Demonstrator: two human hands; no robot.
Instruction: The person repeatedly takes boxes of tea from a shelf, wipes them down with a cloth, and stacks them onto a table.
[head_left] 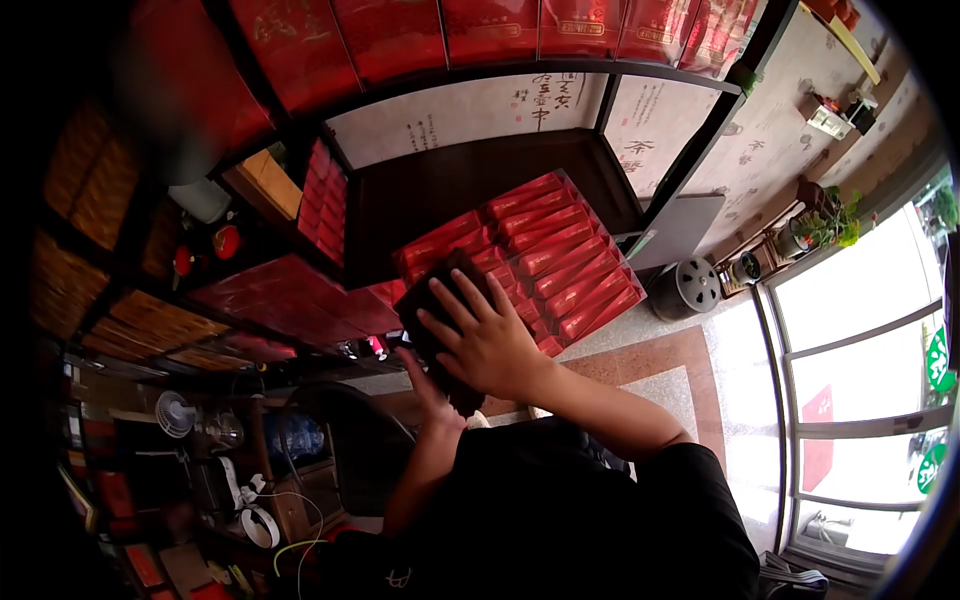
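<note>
A dark brown cloth-like item [418,312] is between my hands, against the near left part of a clear-wrapped stack of red packets [560,250]. Spread and flat, the fingers of my right hand [487,337] lie across its upper face. My left hand [432,398] holds it at the lower edge, thumb stretched out on the left and the other fingers hidden behind it. The red packets lie in rows, tilted, beside a dark shelf [450,185]; what supports them is hidden.
Red packages [490,35] line the upper shelf. A shelf post [695,150] stands at right. Beyond are a round metal stool [688,288], plants [835,222] and glass doors [860,340]. A dark chair [360,445] and a white fan [175,413] are at lower left.
</note>
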